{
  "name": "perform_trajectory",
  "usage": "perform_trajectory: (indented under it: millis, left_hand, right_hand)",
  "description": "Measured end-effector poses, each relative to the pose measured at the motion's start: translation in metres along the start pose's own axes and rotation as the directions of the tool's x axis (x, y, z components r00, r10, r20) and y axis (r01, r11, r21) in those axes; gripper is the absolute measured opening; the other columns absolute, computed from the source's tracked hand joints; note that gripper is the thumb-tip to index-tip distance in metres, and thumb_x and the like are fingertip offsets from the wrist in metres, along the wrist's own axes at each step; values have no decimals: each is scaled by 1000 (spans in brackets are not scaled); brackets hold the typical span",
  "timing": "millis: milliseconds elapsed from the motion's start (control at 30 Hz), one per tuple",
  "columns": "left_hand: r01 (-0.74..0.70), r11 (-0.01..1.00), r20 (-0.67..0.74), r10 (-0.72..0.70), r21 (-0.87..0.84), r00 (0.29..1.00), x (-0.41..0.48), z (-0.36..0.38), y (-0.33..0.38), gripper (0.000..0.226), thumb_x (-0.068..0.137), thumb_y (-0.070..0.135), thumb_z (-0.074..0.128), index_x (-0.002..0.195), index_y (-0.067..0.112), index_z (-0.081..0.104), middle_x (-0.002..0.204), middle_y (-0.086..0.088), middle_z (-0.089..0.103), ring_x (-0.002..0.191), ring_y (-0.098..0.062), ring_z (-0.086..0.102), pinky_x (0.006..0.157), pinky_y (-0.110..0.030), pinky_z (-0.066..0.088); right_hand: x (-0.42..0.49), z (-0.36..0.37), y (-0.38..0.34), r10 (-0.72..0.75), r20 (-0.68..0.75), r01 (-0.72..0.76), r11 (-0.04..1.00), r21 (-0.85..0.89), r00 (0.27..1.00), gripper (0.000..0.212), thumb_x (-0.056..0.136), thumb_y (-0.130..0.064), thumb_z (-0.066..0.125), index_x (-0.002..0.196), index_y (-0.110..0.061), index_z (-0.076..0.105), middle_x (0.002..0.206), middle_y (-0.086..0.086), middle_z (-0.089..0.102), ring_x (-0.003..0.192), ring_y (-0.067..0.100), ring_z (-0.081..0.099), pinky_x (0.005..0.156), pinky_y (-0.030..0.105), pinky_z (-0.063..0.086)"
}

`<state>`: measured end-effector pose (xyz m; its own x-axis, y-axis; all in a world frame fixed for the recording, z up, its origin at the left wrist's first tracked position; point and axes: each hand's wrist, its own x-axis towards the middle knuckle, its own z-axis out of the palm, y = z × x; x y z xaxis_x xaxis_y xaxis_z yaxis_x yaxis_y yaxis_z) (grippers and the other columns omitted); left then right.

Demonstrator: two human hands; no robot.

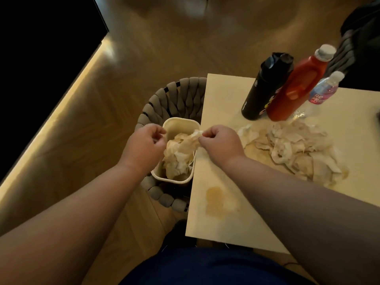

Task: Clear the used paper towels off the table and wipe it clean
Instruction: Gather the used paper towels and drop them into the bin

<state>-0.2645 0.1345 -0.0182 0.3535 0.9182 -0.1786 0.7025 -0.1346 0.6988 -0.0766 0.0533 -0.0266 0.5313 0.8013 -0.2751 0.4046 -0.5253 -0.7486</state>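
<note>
A small cream bin (pixel 178 121) stands just left of the pale table (pixel 230 219), stuffed with crumpled stained paper towels (pixel 176 159). My right hand (pixel 220 142) hovers at the table's left edge, pinching one end of a stained towel (pixel 190 141) that hangs over the bin. My left hand (pixel 146 144) is over the bin's left rim, fingers curled; whether it grips the towel is unclear. A heap of used paper towels (pixel 296 149) lies on the table to the right of my right hand. A brownish spill mark (pixel 216 199) shows near the table's front-left.
A black flask (pixel 261 87), a red bottle (pixel 296 85) and a small clear bottle (pixel 324 89) stand at the table's back. The bin rests on a grey woven seat (pixel 174 95). Wooden floor lies to the left. A dark shape (pixel 362 27) sits at the far right.
</note>
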Motion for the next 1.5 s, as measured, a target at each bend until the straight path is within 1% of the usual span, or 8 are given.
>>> perform_trajectory:
  millis: [200,367,500,733,833,1033,1267,1500]
  left_hand:
    - [20,1000,10,-20,5,1000,-12,-2,-14,20,100,17,62,118,24,66,97,8,66,81,-10,66,63,-23,56]
    - [19,1000,35,-19,4,999,-9,6,-15,24,99,19,64,122,24,66,101,11,66,86,-8,65,63,-19,54]
    - [-29,1000,64,28,13,998,-6,25,1,22,99,21,65,121,25,65,103,8,66,86,-10,66,66,-25,60]
    - [-177,984,136,170,34,976,6,83,63,24,96,28,69,120,28,68,99,14,65,88,-7,64,81,-36,61]
    - [-224,972,205,206,70,957,8,114,90,24,96,32,67,120,31,66,102,15,64,87,-8,63,78,-35,60]
    - [-309,945,366,252,106,896,1,176,123,25,96,33,65,120,33,66,106,14,63,96,-12,62,84,-36,57]
    - [-353,924,425,262,148,866,-9,226,142,28,95,32,65,124,30,65,105,14,61,89,-7,60,71,-27,52]
    - [-360,923,426,273,137,862,-8,239,161,44,93,35,70,135,30,57,112,11,60,93,-10,60,71,-27,49]
  right_hand:
    - [12,43,3,-11,189,33,993,-112,982,42,94,-25,67,135,-24,62,124,-4,65,104,17,63,78,25,51]
    - [5,26,25,29,137,-17,996,-91,990,48,93,-30,69,139,-23,60,133,-3,63,114,17,61,85,27,50]
    - [-5,-17,45,63,9,-62,996,-71,998,46,92,-32,69,137,-23,62,130,-2,65,116,16,62,93,31,53]
    - [-31,-127,109,183,-234,-204,977,-69,955,41,89,-33,70,128,-22,69,105,-6,67,95,12,62,78,27,45]
    - [-46,-160,145,266,-309,-298,953,-60,913,41,87,-31,70,126,-21,70,108,-2,67,94,15,62,77,27,45]
    - [-70,-182,204,360,-355,-404,913,-56,863,43,87,-30,70,129,-19,68,115,0,67,100,17,61,80,26,42]
    - [-74,-170,238,399,-320,-434,900,-43,859,40,89,-35,66,126,-19,70,103,0,68,97,21,62,79,30,47]
    - [-64,-175,243,332,-389,-378,924,-48,860,66,81,-45,76,139,-24,55,126,4,55,111,23,58,94,37,49]
